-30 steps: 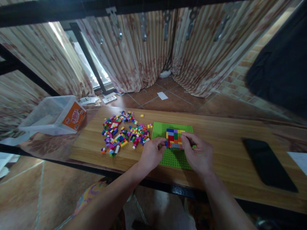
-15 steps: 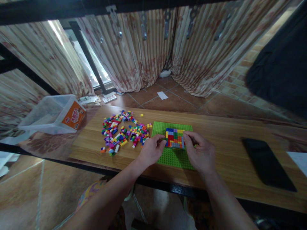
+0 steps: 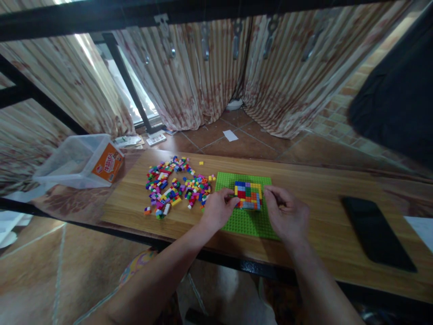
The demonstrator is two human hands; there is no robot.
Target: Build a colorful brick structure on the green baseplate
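A rectangular block of joined toy bricks [image 3: 248, 195], in blue, yellow, red, green, orange and grey, stands over the green studded baseplate [image 3: 250, 225]. My left hand [image 3: 219, 208] is at its left side, with thumb and forefinger closed on the edge of the block. Just off the right side is my right hand [image 3: 287, 212], its thumb and forefinger drawn together and the other fingers curled. Whether a small piece sits in that pinch is hidden. Loose bricks [image 3: 196, 187] of many colours lie in a heap left of the baseplate.
The wooden table [image 3: 318, 216] runs across the view. A black tablet-like slab [image 3: 377, 232] lies at right, by a white paper [image 3: 419, 230]. At far left stands a clear plastic bin [image 3: 72, 164] with an orange label. A dark metal bar [image 3: 209, 11] crosses overhead.
My right hand has moved a little to the right, away from the brick block. My left thumb reaches slightly further over the block's left edge. The view has shifted slightly.
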